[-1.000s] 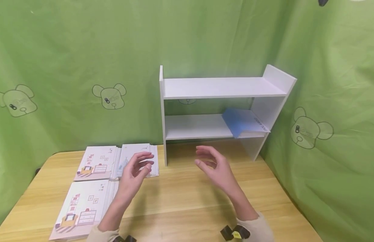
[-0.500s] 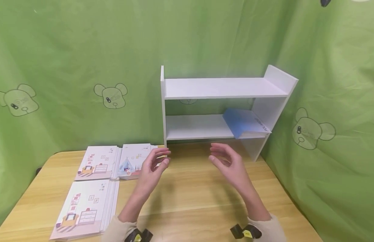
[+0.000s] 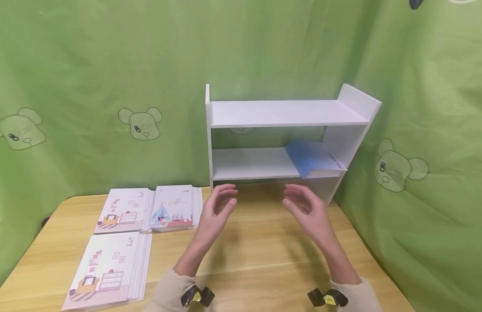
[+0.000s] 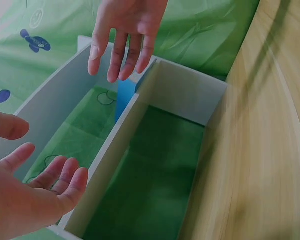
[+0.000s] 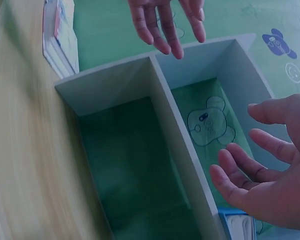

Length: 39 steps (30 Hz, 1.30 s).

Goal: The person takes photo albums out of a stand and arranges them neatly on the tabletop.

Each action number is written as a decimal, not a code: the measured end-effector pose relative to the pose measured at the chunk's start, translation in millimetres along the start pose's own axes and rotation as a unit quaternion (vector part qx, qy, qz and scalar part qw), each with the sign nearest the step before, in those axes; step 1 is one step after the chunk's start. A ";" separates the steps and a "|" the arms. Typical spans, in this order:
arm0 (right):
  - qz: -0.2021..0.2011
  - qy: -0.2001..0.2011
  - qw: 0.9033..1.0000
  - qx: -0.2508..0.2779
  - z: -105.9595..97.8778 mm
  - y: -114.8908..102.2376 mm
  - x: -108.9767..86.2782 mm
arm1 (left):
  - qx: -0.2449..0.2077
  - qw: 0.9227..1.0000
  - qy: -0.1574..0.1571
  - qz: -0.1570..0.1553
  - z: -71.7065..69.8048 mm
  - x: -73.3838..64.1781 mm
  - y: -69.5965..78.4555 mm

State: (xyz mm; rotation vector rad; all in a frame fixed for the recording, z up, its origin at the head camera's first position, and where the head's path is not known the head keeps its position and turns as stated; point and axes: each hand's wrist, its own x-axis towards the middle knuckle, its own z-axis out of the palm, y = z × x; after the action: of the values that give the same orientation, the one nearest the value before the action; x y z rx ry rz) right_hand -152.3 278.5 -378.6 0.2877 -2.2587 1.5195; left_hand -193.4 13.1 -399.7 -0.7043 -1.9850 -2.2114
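My left hand (image 3: pixel 217 212) hovers over the table in front of the left side of a white two-tier shelf (image 3: pixel 288 113). Its fingers are loosely bent and hold nothing. Opposite it, my right hand (image 3: pixel 309 212) mirrors that pose, palm facing inward, with a gap of bare table between the two. On the shelf's middle board, at the right end, a blue and white book (image 3: pixel 313 158) leans over against the side panel. Both wrist views show the hands held in front of the shelf, and the right wrist view also catches the blue book (image 5: pixel 237 225) beneath the right hand.
To the left lie three stacks of white illustrated books: one back left (image 3: pixel 124 212), one beside it with a tent picture (image 3: pixel 172 210), and one nearer the front (image 3: pixel 104 271). Green curtain (image 3: pixel 167 65) with bear faces encloses the wooden table (image 3: pixel 256 260) at the back and sides.
Both hands have shifted to the right, the left one farther, so the space between them has narrowed. The left hand has uncovered the tent-picture books. Shelf and books stay put.
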 end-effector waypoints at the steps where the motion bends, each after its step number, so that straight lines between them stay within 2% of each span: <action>1: 0.001 0.003 1.000 -0.004 -1.8 1.9 0.4 | 0.000 1.000 0.000 0.001 2.2 1.3 -1.0; 9: 0.010 0.031 0.999 -0.016 -21.0 15.7 0.9 | 0.006 1.000 -0.007 -0.004 22.0 13.7 -7.8; 22: 0.010 0.062 0.997 -0.042 -44.9 19.4 2.4 | -0.005 1.000 -0.017 -0.021 53.7 29.7 -12.5; 28: 0.012 0.086 0.995 -0.054 -57.4 30.4 5.4 | -0.005 0.999 -0.025 -0.030 69.4 38.2 -14.1; 39: 0.053 0.109 0.991 -0.063 -75.0 46.8 8.9 | 0.013 0.999 -0.033 -0.037 98.3 55.1 -18.5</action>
State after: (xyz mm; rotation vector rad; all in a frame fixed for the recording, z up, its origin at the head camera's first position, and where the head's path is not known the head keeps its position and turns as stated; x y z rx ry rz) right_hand -162.4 366.1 -389.3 -0.0326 -2.2118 1.3781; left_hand -221.9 123.3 -390.3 -0.7201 -2.0992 -2.2272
